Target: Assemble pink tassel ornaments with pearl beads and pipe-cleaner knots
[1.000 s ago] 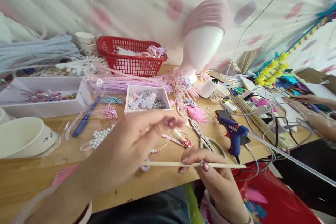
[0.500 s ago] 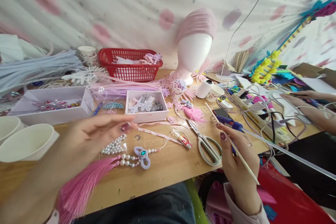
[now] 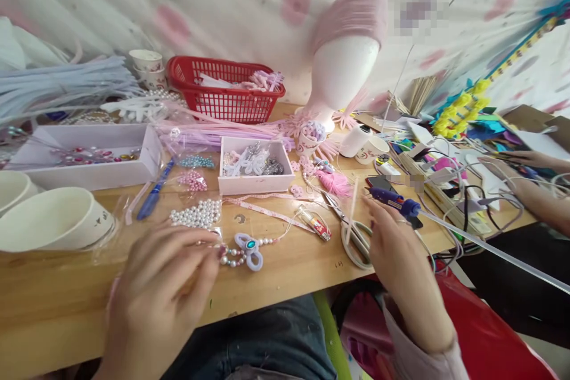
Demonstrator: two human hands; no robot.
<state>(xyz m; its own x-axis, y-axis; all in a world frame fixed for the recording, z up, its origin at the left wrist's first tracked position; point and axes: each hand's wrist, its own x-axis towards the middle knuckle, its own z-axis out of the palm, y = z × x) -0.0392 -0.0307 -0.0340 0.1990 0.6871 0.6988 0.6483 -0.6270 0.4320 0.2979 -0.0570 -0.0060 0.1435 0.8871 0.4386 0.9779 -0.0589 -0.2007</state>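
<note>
My left hand (image 3: pixel 167 291) is closed, with thumb and fingertips pinching the near end of a beaded tassel ornament. Its pearl strands lead to a pale lilac looped piece with a teal gem (image 3: pixel 250 245); most of the pink tassel is hidden behind this hand. My right hand (image 3: pixel 398 258) has its fingers stretched forward beside the blue glue gun (image 3: pixel 395 200), whose long clear glue stick runs off to the right. Just left of those fingers a thin pale stick (image 3: pixel 353 205) appears over the scissors (image 3: pixel 356 243), apart from the hand. Contact with the glue gun is unclear.
White paper cups (image 3: pixel 57 219) stand at left by a blue pen (image 3: pixel 155 190) and bagged pearls (image 3: pixel 196 214). Behind are a white box (image 3: pixel 256 184), a red basket (image 3: pixel 227 107) and a foam head (image 3: pixel 342 71). Another person's hands (image 3: pixel 529 172) work among cables at right.
My left hand has come down onto the beads and closed there. My right hand has turned and moved up towards the glue gun; the stick it held now appears left of its fingers.
</note>
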